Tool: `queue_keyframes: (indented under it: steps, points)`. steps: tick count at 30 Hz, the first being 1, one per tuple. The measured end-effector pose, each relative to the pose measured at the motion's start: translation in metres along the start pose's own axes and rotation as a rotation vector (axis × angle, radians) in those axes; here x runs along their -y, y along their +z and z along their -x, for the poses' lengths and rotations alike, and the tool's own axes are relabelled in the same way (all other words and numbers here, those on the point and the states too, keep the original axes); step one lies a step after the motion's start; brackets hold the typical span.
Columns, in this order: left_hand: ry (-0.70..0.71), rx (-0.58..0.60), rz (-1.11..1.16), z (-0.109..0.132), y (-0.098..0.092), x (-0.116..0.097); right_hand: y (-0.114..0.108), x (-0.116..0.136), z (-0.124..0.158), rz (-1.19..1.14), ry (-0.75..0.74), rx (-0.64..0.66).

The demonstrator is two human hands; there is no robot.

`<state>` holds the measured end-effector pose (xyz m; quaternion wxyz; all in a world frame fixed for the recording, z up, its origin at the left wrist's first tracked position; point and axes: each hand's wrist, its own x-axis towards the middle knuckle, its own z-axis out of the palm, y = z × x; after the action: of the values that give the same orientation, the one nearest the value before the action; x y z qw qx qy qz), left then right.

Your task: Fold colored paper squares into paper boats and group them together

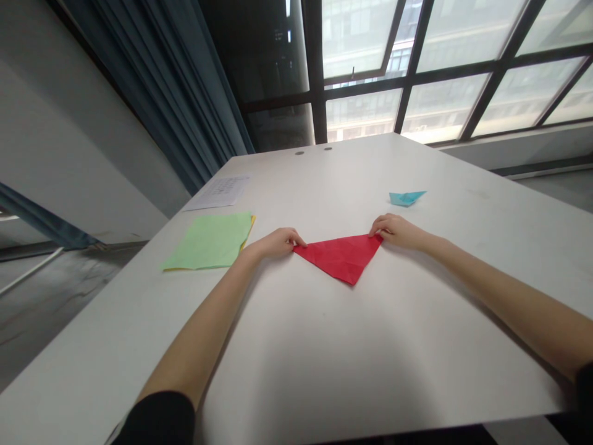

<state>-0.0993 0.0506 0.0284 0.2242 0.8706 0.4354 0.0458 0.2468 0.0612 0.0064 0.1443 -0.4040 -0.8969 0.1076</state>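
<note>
A red paper (343,256), folded into a triangle with its point toward me, lies flat on the white table (324,346). My left hand (278,242) pinches the triangle's left corner with fingers curled together. My right hand (393,230) pinches the right corner in the same way. Both forearms stretch out over the table top.
A stack of light green and yellow paper sheets (210,241) lies to the left. Behind it sits a white printed sheet (220,191). A small folded blue paper figure (406,197) rests at the back right. Windows and a blue curtain (185,93) stand beyond the table.
</note>
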Motion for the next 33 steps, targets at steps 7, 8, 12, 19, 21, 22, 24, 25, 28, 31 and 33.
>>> queue_keyframes:
  steps: [7,8,12,19,21,22,24,25,28,31,33]
  points:
    - [-0.044,-0.022,-0.129,-0.004,-0.004,-0.014,-0.004,0.048,0.0,0.074,-0.105,0.038]
    - [-0.046,-0.023,-0.16,-0.005,-0.004,-0.019,-0.004,0.055,0.001,0.058,-0.117,0.051]
    - [-0.14,-0.052,-0.334,-0.003,-0.003,-0.048,-0.001,0.074,0.004,0.019,-0.141,0.126]
    - [-0.255,-0.123,-0.407,-0.005,0.039,-0.095,0.011,0.076,0.008,0.025,-0.113,0.101]
    - [-0.259,-0.118,-0.36,-0.005,0.052,-0.1,0.014,0.075,0.008,0.02,-0.099,0.097]
    - [-0.274,-0.11,-0.344,-0.005,0.056,-0.102,0.015,0.074,0.008,0.018,-0.09,0.099]
    - [-0.295,-0.089,-0.324,-0.005,0.062,-0.103,0.017,0.074,0.009,0.016,-0.071,0.106]
    - [-0.303,-0.079,-0.32,-0.004,0.063,-0.104,0.018,0.074,0.009,0.017,-0.063,0.112]
    - [-0.338,-0.049,-0.32,-0.003,0.06,-0.105,0.019,0.073,0.01,0.025,-0.047,0.136]
    - [-0.434,-0.009,-0.337,-0.002,0.056,-0.107,0.019,0.072,0.01,0.032,-0.031,0.16]
    - [-0.513,0.003,-0.366,-0.001,0.053,-0.108,0.018,0.071,0.01,0.034,-0.023,0.176]
